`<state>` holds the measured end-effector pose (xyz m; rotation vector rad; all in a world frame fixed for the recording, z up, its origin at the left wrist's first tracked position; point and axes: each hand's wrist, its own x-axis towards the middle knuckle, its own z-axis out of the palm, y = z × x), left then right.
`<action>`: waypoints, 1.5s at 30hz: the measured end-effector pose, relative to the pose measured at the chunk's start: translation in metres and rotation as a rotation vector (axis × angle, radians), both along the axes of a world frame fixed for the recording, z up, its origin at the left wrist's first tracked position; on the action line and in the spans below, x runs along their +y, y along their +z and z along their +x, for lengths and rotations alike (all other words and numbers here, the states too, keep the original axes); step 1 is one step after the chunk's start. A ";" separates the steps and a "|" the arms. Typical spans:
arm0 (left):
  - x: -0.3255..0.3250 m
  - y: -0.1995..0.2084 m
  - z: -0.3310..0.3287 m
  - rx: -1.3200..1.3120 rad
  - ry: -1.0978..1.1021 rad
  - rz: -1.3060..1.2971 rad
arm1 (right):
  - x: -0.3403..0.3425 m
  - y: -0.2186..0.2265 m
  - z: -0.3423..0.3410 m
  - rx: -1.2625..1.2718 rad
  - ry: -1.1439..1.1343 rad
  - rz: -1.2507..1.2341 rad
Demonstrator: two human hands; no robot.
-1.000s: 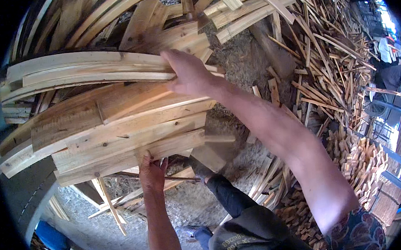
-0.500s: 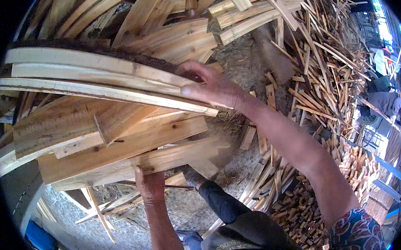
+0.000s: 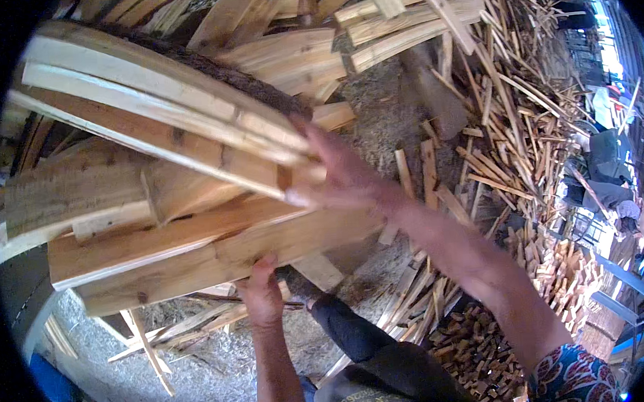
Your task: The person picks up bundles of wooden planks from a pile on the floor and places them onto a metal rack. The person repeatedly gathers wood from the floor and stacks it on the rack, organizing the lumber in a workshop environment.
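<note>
Partly hidden—left hand (image 3: pixel 262 298) fingers under plank bundle (image 3: pixel 188 203)—right hand (image 3: pixel 339 174) blurred.

The wood slabs (image 3: pixel 190 240) are mostly pale yellow-tan with reddish-brown streaks and a few dark knots, and the top slab (image 3: pixel 157 85) has a strip of rough dark brown bark along its edge. The scrap pile (image 3: pixel 511 128) is the same light tan, over grey ground (image 3: pixel 223 387). Sleeve (image 3: pixel 573 377) is a dark blue and red floral print, trousers (image 3: pixel 362 347) dark grey
</note>
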<state>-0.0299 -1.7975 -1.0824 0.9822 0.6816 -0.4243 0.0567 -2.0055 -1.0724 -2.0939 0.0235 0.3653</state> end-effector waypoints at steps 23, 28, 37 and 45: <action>0.015 -0.010 -0.018 0.056 0.041 -0.043 | -0.041 -0.085 0.030 -0.537 0.109 -0.519; 0.001 0.004 -0.024 0.084 0.104 -0.106 | -0.009 -0.035 0.015 0.102 0.187 -0.238; -0.012 0.011 -0.030 0.228 -0.086 0.079 | 0.031 -0.081 -0.024 -0.117 -0.113 0.079; -0.025 0.014 -0.017 0.182 0.092 0.067 | 0.029 -0.062 -0.006 0.158 -0.249 0.289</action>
